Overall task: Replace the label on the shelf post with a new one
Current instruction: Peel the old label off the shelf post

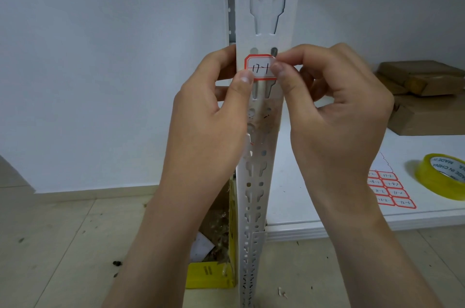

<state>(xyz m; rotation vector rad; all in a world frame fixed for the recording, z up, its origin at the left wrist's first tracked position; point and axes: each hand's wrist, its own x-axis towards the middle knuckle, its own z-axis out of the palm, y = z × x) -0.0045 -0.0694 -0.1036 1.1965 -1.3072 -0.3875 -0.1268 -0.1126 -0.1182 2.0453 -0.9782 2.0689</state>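
Head view: the red-bordered label (260, 67) lies flat on the front face of the white slotted shelf post (268, 18), partly over a slot pair. The left hand (208, 116) grasps the post, fingers curled round its left edge, thumb on the label's lower left corner. The right hand (334, 111) pinches the label's right edge between thumb and forefinger; a label sheet (391, 189) and tape roll (442, 175) lie on the shelf board (314, 182) to the right.
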